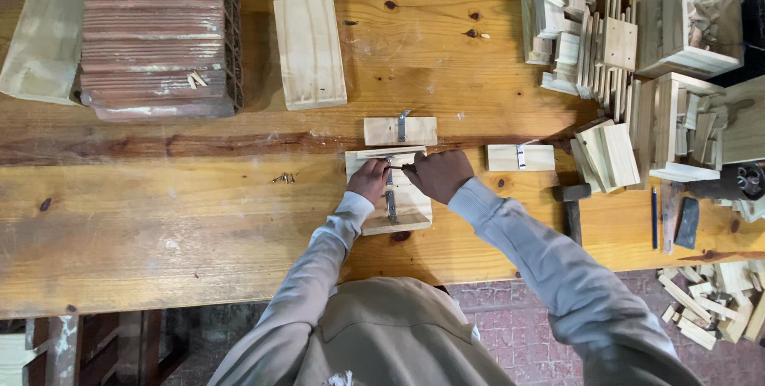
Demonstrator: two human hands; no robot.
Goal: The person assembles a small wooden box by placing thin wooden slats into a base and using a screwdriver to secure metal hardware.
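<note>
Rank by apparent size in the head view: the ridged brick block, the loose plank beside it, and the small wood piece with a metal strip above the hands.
1. ridged brick block
2. loose plank
3. small wood piece

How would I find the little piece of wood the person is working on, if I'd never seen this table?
Look along the long wooden workbench to its middle, near the front edge. There the left hand and right hand rest on a pale wooden board. Unlike the two smaller blocks nearby, it has a metal strip running down its middle.
</note>
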